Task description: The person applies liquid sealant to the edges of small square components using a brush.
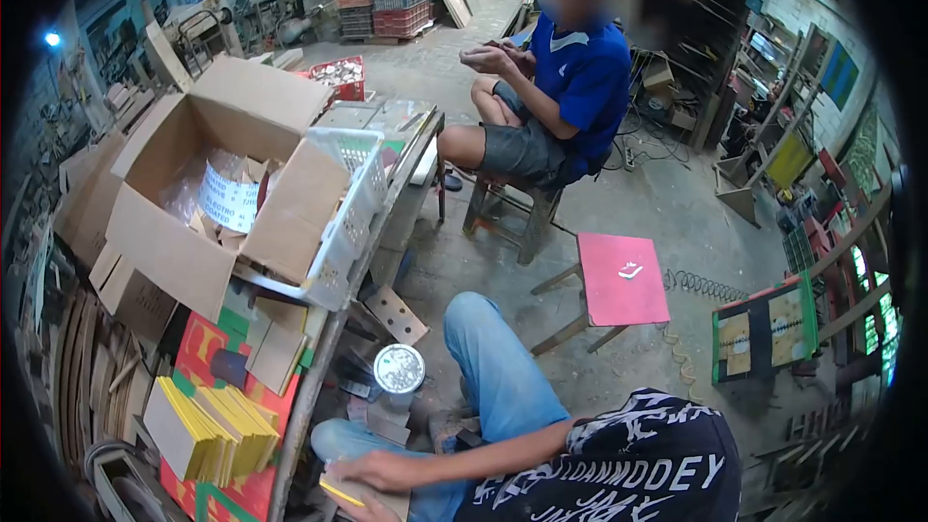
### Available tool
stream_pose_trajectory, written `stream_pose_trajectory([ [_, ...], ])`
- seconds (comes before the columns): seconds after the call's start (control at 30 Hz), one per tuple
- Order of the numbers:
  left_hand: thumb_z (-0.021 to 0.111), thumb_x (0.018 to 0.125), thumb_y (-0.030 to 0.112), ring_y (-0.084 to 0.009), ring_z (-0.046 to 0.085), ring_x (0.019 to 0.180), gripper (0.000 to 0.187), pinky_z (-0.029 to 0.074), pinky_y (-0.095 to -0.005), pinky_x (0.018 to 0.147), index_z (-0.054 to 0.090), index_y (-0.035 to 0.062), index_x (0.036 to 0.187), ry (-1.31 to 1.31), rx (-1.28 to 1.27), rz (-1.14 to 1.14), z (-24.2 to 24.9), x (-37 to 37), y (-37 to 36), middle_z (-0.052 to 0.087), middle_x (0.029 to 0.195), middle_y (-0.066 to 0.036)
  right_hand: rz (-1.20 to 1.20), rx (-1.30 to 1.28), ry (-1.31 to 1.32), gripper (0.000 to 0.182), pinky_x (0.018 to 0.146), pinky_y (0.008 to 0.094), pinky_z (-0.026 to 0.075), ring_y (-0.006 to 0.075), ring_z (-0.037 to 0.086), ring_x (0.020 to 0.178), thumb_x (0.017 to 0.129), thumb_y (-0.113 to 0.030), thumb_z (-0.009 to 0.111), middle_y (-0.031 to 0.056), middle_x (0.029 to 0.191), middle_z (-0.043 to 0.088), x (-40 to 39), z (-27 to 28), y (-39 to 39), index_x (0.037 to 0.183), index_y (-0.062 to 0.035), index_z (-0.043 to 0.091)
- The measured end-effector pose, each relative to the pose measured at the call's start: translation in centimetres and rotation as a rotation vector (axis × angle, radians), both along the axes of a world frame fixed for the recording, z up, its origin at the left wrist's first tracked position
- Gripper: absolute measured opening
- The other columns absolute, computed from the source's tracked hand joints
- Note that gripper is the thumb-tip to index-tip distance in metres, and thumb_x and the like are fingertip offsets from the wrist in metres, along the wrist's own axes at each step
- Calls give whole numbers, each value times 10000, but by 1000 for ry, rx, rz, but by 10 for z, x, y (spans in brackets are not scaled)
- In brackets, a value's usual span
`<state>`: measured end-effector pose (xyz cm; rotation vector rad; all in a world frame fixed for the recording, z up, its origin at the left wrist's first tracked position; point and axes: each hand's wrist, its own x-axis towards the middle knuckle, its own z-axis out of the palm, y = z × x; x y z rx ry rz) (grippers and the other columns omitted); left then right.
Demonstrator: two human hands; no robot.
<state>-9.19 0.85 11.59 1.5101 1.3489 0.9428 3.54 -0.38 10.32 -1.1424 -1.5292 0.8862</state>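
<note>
At the bottom of the view, my left hand [372, 512] grips a thin flat board with a yellow edge [340, 491] over my lap; part of this hand is cut off by the frame. Across the top of that board lies my right hand [379, 470], fingers curled and pressed down. Whatever may be under those fingers is hidden. To the left, a row of similar yellow-edged boards [217, 430] leans together on the red and green workbench top [198, 343]. A few plain brown boards [275, 348] lie behind them.
A large open carton [164, 242] sits in a white plastic crate [353, 203] on the bench. A round tub [399, 368] stands by my knees. A co-worker [580, 77] sits on a wooden stool ahead. A pink-topped stool [623, 280] and coiled hose [710, 282] are to the right.
</note>
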Motion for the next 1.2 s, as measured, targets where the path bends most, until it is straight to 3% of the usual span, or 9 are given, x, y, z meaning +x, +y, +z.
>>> stream_pose_trajectory([
  [0.13, 548, 869, 251, -381, 359, 1273, 660, 313, -449, 1023, 260, 72, 1435, 89, -92, 26, 8, -4, -27, 320, 1429, -216, -13, -124, 122, 357, 1003, 361, 402, 306, 528, 1160, 898, -44, 468, 168, 1255, 544, 3, -39, 6, 1252, -19, 505],
  [0.3, 539, 867, 203, -368, 470, 1162, 578, 354, -439, 979, 341, 31, 1382, 269, 60, 62, 26, 9, -26, 463, 1290, -243, -107, 251, 151, 371, 925, 364, 467, 312, 568, 1099, 892, -41, 485, 171, 1231, 556, -12, 5, -4, 1262, -24, 501],
  [0.33, 377, 758, -16, -331, 318, 1321, 711, 269, -412, 1073, 179, 13, 1440, 19, 330, -139, -27, -14, -12, 290, 1435, -229, -113, 229, 153, 371, 925, 364, 467, 312, 568, 1099, 892, -41, 485, 171, 1231, 556, -9, -12, -3, 1262, -24, 501],
  [0.4, 392, 778, 10, -338, 316, 1320, 700, 249, -407, 1086, 175, 12, 1443, -77, -40, -2, 7, 3, -22, 293, 1431, -232, -27, -93, 128, 375, 1009, 367, 397, 299, 501, 1193, 903, -49, 477, 165, 1284, 522, 6, -50, 6, 1276, -10, 485],
  [0.57, 403, 783, 23, -338, 316, 1320, 694, 239, -406, 1092, 180, 7, 1440, 17, 154, -76, -25, -14, -12, 303, 1426, -228, -98, 246, 103, 345, 961, 364, 438, 308, 562, 1117, 922, -74, 465, 173, 1233, 561, -10, 13, -3, 1257, 4, 489],
  [0.67, 411, 776, 30, -339, 313, 1322, 697, 233, -408, 1093, 187, 1, 1436, 73, 112, -23, -25, -15, -25, 296, 1431, -227, -3, -94, 187, 351, 1021, 361, 379, 302, 500, 1199, 937, -76, 445, 182, 1284, 519, 8, -28, 3, 1279, -3, 476],
  [0.8, 412, 758, 19, -339, 300, 1329, 710, 206, -403, 1103, 196, 4, 1434, 34, 193, -104, -24, -18, -14, 274, 1448, -221, -61, 199, 139, 380, 1039, 368, 369, 311, 492, 1201, 882, -16, 471, 202, 1267, 523, -13, 13, -7, 1260, 16, 489],
  [1.0, 415, 744, 1, -302, 379, 1266, 747, 326, -375, 1025, 162, 27, 1446, -104, -30, -19, -11, -29, -21, 310, 1414, -204, -2, -82, -150, 377, 924, 406, 453, 347, 562, 1081, 838, 24, 471, 205, 1165, 579, 28, -36, 19, 1207, -8, 539],
  [1.2, 555, 877, 127, -256, 543, 973, 350, 455, -376, 834, 497, -17, 1190, -31, -49, 107, 70, -13, -28, 553, 1107, -156, -65, -121, 55, 392, 840, 403, 464, 341, 604, 987, 854, -12, 483, 190, 1118, 612, 25, -35, -7, 1245, -23, 510],
])
